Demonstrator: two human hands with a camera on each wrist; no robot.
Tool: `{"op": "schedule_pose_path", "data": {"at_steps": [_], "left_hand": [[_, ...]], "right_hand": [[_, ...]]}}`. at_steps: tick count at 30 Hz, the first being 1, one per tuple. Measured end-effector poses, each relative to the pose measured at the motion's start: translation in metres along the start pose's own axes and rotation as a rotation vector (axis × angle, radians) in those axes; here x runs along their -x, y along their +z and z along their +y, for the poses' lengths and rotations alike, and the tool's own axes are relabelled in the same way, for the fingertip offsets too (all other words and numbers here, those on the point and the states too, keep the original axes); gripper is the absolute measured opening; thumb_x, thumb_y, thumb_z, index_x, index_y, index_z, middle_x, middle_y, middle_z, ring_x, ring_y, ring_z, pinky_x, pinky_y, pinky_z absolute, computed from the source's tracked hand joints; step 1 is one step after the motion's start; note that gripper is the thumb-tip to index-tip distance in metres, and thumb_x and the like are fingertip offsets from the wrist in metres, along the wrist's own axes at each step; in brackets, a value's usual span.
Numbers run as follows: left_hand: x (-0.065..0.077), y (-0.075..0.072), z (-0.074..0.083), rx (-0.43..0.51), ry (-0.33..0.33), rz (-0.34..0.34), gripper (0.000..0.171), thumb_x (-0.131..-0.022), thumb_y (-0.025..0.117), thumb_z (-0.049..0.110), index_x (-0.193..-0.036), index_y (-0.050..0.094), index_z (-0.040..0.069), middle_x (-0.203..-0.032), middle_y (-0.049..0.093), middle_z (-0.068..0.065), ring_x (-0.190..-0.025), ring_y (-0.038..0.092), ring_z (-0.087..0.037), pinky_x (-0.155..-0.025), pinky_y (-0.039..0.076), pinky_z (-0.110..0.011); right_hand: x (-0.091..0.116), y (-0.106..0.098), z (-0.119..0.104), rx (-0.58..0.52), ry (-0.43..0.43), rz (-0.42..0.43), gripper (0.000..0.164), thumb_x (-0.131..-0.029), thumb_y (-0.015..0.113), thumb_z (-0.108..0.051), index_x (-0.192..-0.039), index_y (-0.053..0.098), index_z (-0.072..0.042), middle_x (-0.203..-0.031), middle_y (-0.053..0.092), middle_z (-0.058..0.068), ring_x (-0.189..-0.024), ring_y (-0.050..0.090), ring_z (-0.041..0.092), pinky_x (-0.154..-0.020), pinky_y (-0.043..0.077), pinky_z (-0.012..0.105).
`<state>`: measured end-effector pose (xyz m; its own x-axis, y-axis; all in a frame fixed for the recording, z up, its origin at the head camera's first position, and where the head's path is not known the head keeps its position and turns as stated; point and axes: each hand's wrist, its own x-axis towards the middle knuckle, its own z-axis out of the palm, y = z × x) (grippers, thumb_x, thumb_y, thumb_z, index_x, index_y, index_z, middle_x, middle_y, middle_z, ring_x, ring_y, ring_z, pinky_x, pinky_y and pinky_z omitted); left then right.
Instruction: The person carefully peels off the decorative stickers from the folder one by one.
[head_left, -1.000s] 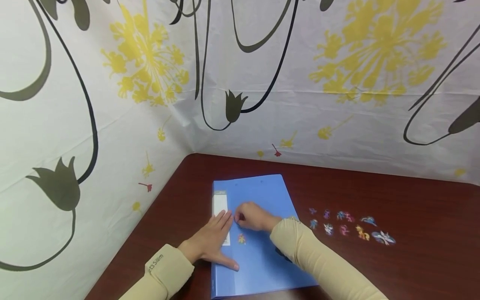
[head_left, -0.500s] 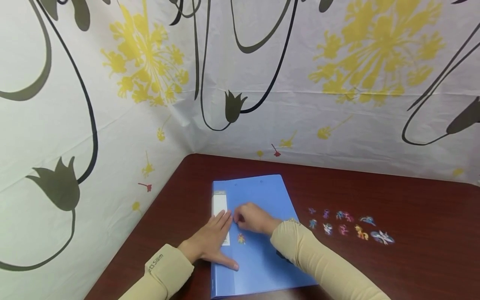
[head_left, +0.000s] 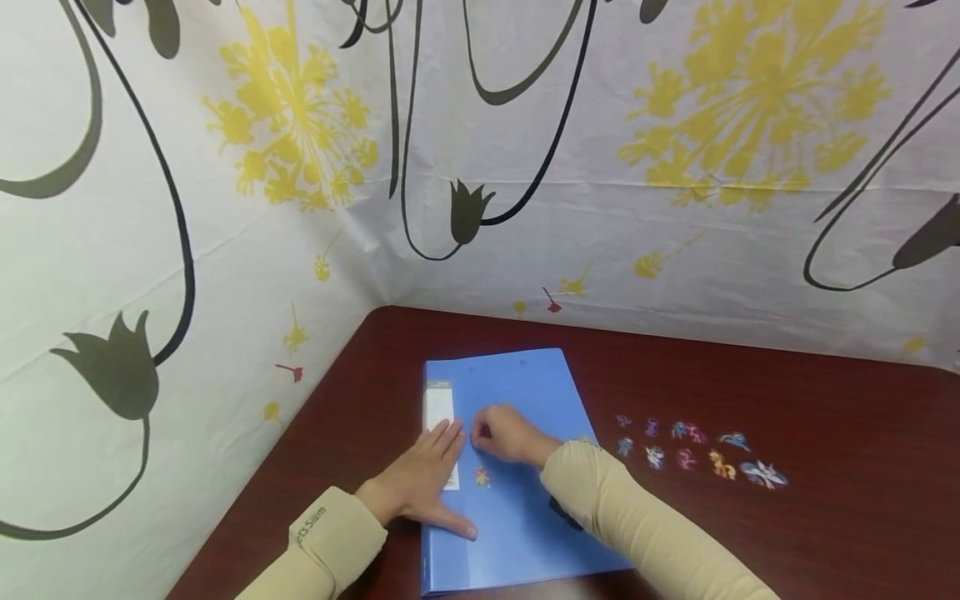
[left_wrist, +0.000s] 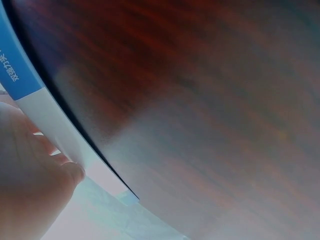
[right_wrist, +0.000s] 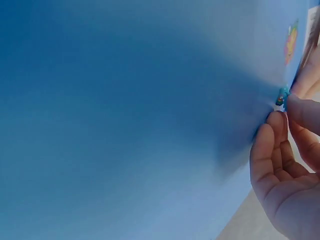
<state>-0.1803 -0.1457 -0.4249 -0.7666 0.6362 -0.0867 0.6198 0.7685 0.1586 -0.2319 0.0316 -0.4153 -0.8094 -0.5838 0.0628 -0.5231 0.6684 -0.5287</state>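
A blue folder point(head_left: 536, 533) lies on the table, a white label point(head_left: 439, 402) along its spine side. My left hand point(head_left: 423, 479) rests flat across the label edge, fingers straight and thumb spread on the cover. My right hand point(head_left: 506, 433) has its fingers curled close to the left fingertips. Between its thumb and fingers, the right wrist view reveals a small teal sticker point(right_wrist: 282, 96) against the cover, partly hidden by the thumb. A yellow and pink pony sticker point(head_left: 482, 477) sits on the folder just nearer to me. In the left wrist view, the left hand point(left_wrist: 35, 170) touches the spine side.
Several small pony stickers, among them an orange and yellow one point(head_left: 723, 466) and a white winged one point(head_left: 764, 475), lie in two rows right of the folder. The dark red wooden table point(head_left: 847, 533) meets a patterned white cloth point(head_left: 525, 258) behind and at left.
My right hand has shifted very slightly to the right over the cover. The left hand, the folder and the stickers on the table stay where they were.
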Motion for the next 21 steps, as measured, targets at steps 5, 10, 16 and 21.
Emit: {"op": "schedule_pose_path", "data": {"at_steps": [5, 10, 16, 21], "left_hand": [[0.0, -0.001, 0.001, -0.001, -0.005, -0.012, 0.121, -0.057, 0.052, 0.08, -0.14, 0.017, 0.0, -0.146, 0.012, -0.016, -0.133, 0.008, -0.029, -0.104, 0.017, -0.043], [0.001, -0.002, 0.002, 0.008, 0.001, -0.009, 0.12, -0.057, 0.053, 0.078, -0.14, 0.018, -0.001, -0.146, 0.013, -0.017, -0.133, 0.009, -0.03, -0.104, 0.017, -0.043], [0.001, -0.004, 0.004, 0.012, 0.008, 0.004, 0.12, -0.057, 0.054, 0.078, -0.139, 0.019, -0.002, -0.145, 0.014, -0.018, -0.132, 0.01, -0.031, -0.104, 0.018, -0.043], [0.002, -0.004, 0.003, 0.015, 0.009, 0.009, 0.12, -0.057, 0.053, 0.078, -0.139, 0.02, -0.002, -0.145, 0.014, -0.018, -0.132, 0.01, -0.031, -0.103, 0.018, -0.044]], "right_hand": [[0.004, -0.005, 0.0, -0.043, -0.003, -0.009, 0.01, -0.083, 0.061, -0.006, -0.073, 0.061, -0.01, -0.069, 0.055, -0.005, -0.066, 0.051, 0.008, -0.061, 0.044, 0.02], [0.009, -0.008, 0.003, -0.095, 0.009, -0.007, 0.009, -0.084, 0.059, -0.007, -0.076, 0.061, -0.01, -0.072, 0.055, -0.005, -0.069, 0.051, 0.009, -0.064, 0.045, 0.022], [0.017, -0.01, 0.004, -0.135, 0.014, 0.013, 0.008, -0.085, 0.058, -0.01, -0.078, 0.06, -0.011, -0.076, 0.055, -0.005, -0.073, 0.051, 0.01, -0.067, 0.046, 0.022], [0.029, -0.02, 0.007, -0.203, -0.018, 0.057, 0.006, -0.086, 0.058, -0.008, -0.081, 0.061, -0.008, -0.076, 0.055, -0.004, -0.073, 0.05, 0.011, -0.066, 0.045, 0.023]]}}
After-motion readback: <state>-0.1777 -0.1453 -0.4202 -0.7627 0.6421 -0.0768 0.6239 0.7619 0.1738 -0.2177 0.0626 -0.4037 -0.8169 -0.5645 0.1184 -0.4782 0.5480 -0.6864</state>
